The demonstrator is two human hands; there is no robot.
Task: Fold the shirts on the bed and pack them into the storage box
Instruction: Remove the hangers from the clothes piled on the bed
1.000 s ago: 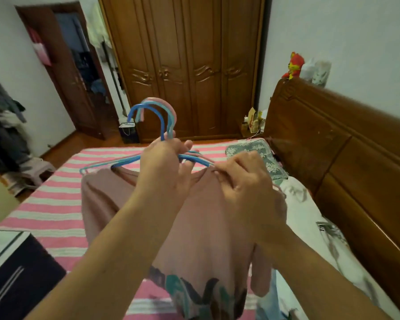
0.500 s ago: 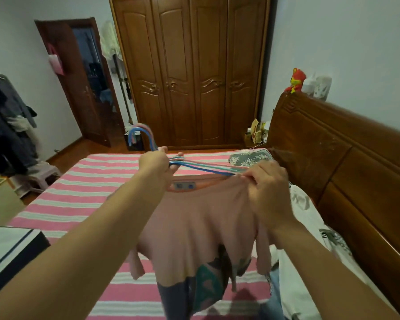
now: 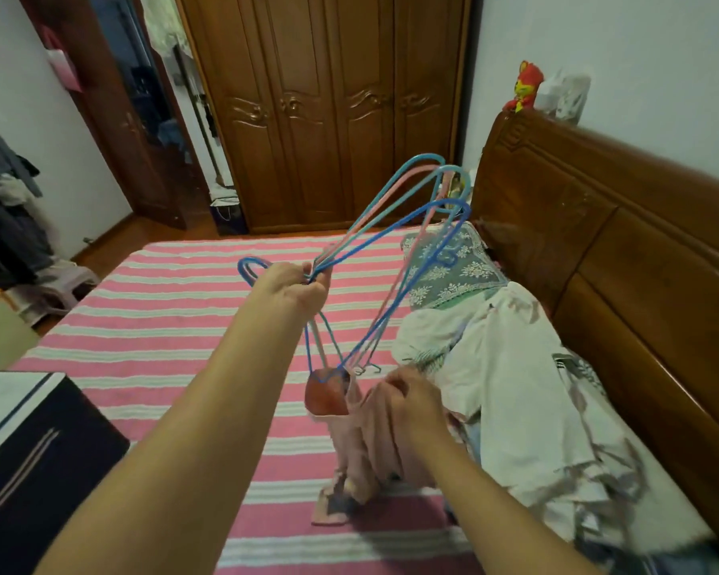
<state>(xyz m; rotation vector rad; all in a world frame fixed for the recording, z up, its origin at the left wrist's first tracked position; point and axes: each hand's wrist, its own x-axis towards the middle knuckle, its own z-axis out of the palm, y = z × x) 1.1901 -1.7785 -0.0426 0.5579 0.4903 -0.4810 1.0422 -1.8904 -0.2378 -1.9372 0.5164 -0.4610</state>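
- Head view: left hand (image 3: 292, 289) fingers clamped on hangers (image 3: 395, 226), raised over bed (image 3: 162, 309).
- Right hand (image 3: 407, 402) fingers clamped on pink shirt (image 3: 360, 446), one hanger corner caught in its neck.

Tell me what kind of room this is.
Looks like a home bedroom: a bed with a striped cover and wooden headboard, a tall wooden wardrobe at the far wall, and clothes piled on the bed.

Two bare forearms, no sleeves in view. Left hand (image 3: 292, 289), right hand (image 3: 407, 402): no rings, watch or gloves seen.
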